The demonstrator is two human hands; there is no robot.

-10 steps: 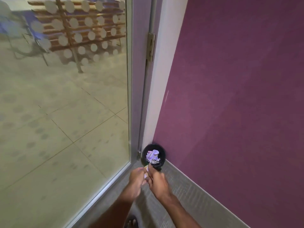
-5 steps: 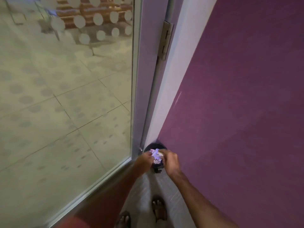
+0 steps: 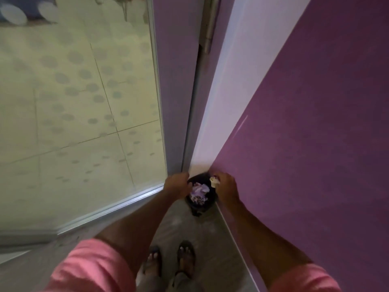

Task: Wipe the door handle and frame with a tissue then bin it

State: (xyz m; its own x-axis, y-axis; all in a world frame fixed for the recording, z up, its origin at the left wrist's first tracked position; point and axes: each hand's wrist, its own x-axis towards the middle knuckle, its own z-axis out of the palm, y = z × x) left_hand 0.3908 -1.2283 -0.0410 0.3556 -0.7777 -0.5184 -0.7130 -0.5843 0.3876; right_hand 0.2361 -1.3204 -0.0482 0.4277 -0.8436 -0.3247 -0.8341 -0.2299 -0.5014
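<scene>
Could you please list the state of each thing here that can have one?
Bin: upright on the floor, holding crumpled paper.
Tissue: crumpled, pinched in the right hand over the bin's rim.
Left hand: at the bin's left rim, grip unclear.
Glass door: hinge visible, open or shut unclear.

Your bin point(image 3: 197, 205) sits wedged in the corner: glass door point(image 3: 84, 102) left, purple wall point(image 3: 305, 144) right. Its mouth appears partly filled by crumpled paper point(image 3: 199, 189); approach from above.
</scene>
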